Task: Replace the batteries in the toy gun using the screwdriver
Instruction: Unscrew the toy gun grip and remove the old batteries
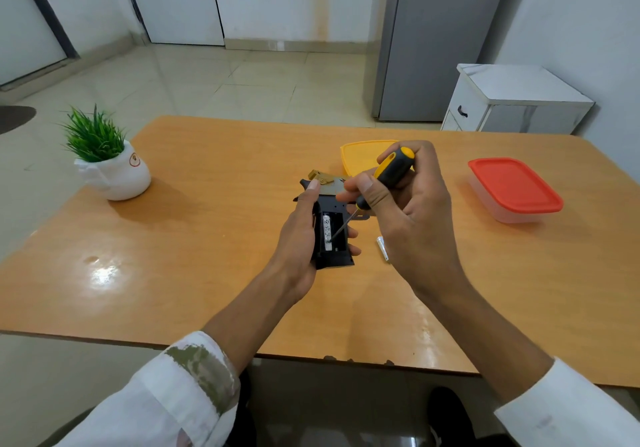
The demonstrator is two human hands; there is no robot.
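Left hand (298,238) grips the toy gun (334,259) from its left; right hand (412,214), above its right, pinches the screwdriver (391,173).

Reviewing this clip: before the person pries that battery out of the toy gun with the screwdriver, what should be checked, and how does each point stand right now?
1. Toy gun steadied: ok, the left hand holds its handle.
2. Compartment open: ok, one battery sits in the left slot; the right slot looks empty.
3. Screwdriver tip placed: ok, it touches the battery's lower part.
4. Right hand grip: ok, fingers curl round the screwdriver's handle.
5. Small white cylinder, probably a battery: ok, it lies on the table beside the right hand.
6. Compartment cover and screw: cannot tell, neither is visible.
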